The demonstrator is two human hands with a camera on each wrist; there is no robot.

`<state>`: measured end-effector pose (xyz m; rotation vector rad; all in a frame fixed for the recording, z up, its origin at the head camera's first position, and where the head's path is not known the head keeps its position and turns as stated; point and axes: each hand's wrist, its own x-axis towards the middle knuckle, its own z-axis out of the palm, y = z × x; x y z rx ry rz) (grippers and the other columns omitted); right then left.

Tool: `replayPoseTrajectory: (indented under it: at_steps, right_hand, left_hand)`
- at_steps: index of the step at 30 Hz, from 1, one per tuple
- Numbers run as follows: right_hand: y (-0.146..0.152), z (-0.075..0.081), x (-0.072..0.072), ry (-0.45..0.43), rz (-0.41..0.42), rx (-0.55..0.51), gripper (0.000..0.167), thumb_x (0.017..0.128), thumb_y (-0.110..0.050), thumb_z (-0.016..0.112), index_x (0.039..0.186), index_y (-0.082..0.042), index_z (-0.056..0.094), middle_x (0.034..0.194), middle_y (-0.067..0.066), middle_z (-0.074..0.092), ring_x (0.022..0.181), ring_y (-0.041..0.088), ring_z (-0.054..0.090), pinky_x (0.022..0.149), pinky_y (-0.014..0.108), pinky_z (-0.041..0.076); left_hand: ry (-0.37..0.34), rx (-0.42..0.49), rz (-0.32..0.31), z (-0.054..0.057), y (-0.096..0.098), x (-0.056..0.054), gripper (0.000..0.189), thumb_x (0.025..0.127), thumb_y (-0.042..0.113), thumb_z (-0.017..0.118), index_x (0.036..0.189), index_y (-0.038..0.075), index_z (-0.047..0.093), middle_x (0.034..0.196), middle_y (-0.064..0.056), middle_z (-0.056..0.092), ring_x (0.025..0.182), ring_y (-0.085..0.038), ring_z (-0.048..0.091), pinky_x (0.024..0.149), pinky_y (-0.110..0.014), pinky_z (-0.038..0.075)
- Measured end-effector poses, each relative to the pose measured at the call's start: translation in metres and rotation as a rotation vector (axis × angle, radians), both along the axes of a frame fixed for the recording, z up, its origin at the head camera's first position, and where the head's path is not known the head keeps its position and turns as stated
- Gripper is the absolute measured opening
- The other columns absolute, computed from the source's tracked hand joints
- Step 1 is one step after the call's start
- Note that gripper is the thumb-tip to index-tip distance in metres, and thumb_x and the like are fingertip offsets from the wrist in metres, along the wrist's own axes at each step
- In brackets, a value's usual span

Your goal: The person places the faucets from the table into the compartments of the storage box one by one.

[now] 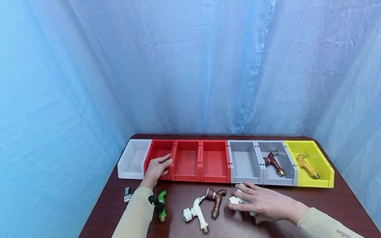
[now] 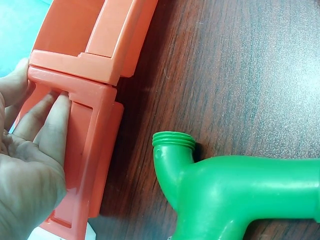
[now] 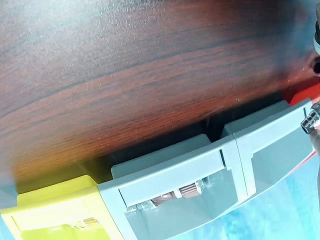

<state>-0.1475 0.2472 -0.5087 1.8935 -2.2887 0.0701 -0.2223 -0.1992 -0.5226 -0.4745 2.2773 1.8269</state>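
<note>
My left hand (image 1: 157,168) reaches into the leftmost red bin (image 1: 160,148). Its fairly straight fingers (image 2: 54,125) touch the bin's side wall, and no loose item shows in the hand. Below that wrist lies a green faucet (image 1: 162,201), partly covered by the sleeve and a black wrist device. At the front right, my right hand (image 1: 265,202) holds a white faucet (image 1: 233,200) with its fingers bent over it; most of the faucet is hidden. Its chrome end (image 3: 311,120) shows at the right wrist view's edge. Left of this hand lie a brown faucet (image 1: 218,202) and another white faucet (image 1: 197,213).
A row of bins crosses the table: a white bin (image 1: 123,173), red bins, grey bins and a yellow bin (image 1: 328,180). A brown faucet (image 1: 274,163) lies in the right grey bin, a yellow faucet (image 1: 308,167) in the yellow one. A chrome piece (image 1: 127,197) sits beside the left sleeve.
</note>
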Motion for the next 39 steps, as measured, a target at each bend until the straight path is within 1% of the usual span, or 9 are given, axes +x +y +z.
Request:
replayPoseTrajectory:
  at_steps: [5,9,16,23,29,31,34,37,39]
  right_hand:
    - [0.002,0.002,-0.002,-0.008,-0.036,0.002,0.11,0.066,-0.038,0.095,0.159,-0.028,0.039,0.154,0.013,0.05,0.134,0.043,0.053,0.125,0.032,-0.013]
    - [0.003,0.002,-0.004,0.005,-0.051,-0.008,0.11,0.065,-0.036,0.095,0.159,-0.029,0.039,0.154,0.012,0.05,0.135,0.043,0.053,0.126,0.035,-0.012]
    - [0.006,0.006,-0.009,0.07,-0.044,-0.054,0.111,0.06,-0.035,0.097,0.157,-0.027,0.043,0.153,0.014,0.051,0.133,0.043,0.054,0.129,0.041,0.0]
    - [0.008,0.009,-0.014,0.083,-0.049,-0.064,0.113,0.058,-0.037,0.098,0.156,-0.025,0.044,0.154,0.017,0.049,0.135,0.043,0.052,0.128,0.049,0.011]
    - [0.011,0.013,-0.018,0.073,-0.067,-0.047,0.115,0.058,-0.037,0.1,0.157,-0.026,0.043,0.155,0.016,0.048,0.136,0.044,0.051,0.129,0.046,0.004]
    - [0.012,0.014,-0.019,0.076,-0.07,-0.047,0.115,0.057,-0.037,0.1,0.157,-0.026,0.043,0.154,0.016,0.049,0.136,0.044,0.051,0.129,0.046,0.005]
    - [0.013,0.016,-0.021,0.09,-0.075,-0.053,0.115,0.056,-0.037,0.1,0.156,-0.027,0.044,0.154,0.015,0.05,0.136,0.044,0.051,0.126,0.051,0.017]
    - [0.014,0.018,-0.023,0.103,-0.075,-0.061,0.114,0.056,-0.037,0.099,0.156,-0.026,0.045,0.153,0.015,0.05,0.136,0.044,0.051,0.117,0.057,0.034]
    - [0.014,0.019,-0.025,0.115,-0.077,-0.063,0.114,0.056,-0.036,0.099,0.156,-0.026,0.045,0.153,0.016,0.05,0.136,0.044,0.051,0.109,0.06,0.041]
  left_hand:
    - [0.005,-0.003,0.0,0.0,0.0,0.001,0.058,0.094,0.034,0.075,0.148,0.025,0.056,0.15,-0.016,0.051,0.131,-0.041,0.052,0.093,-0.043,0.058]
    - [0.004,-0.001,0.001,0.0,0.0,0.0,0.057,0.093,0.035,0.075,0.147,0.026,0.057,0.15,-0.015,0.051,0.131,-0.04,0.052,0.093,-0.043,0.058]
    - [0.005,0.004,-0.003,0.0,0.0,0.001,0.058,0.093,0.035,0.076,0.147,0.026,0.057,0.151,-0.014,0.05,0.133,-0.04,0.051,0.094,-0.043,0.058]
    - [0.004,0.006,0.0,0.002,0.001,0.003,0.059,0.093,0.032,0.076,0.148,0.025,0.057,0.15,-0.014,0.05,0.133,-0.04,0.049,0.094,-0.044,0.058]
    - [-0.003,0.005,-0.002,0.004,0.002,0.002,0.06,0.094,0.032,0.076,0.149,0.023,0.055,0.151,-0.016,0.049,0.133,-0.041,0.05,0.094,-0.044,0.058]
    - [-0.007,0.005,-0.001,0.005,0.002,0.002,0.06,0.094,0.032,0.075,0.149,0.023,0.055,0.151,-0.016,0.049,0.133,-0.041,0.05,0.094,-0.044,0.058]
    - [-0.006,0.004,-0.005,0.005,0.002,0.001,0.06,0.094,0.031,0.075,0.15,0.022,0.054,0.151,-0.016,0.049,0.133,-0.041,0.05,0.095,-0.044,0.057]
    - [-0.008,0.007,0.0,0.004,0.003,0.001,0.059,0.094,0.031,0.075,0.149,0.023,0.055,0.151,-0.016,0.049,0.133,-0.041,0.051,0.095,-0.044,0.057]
    - [-0.01,0.009,0.005,0.003,0.003,0.0,0.058,0.094,0.031,0.075,0.148,0.024,0.056,0.151,-0.016,0.05,0.132,-0.041,0.052,0.095,-0.044,0.057]
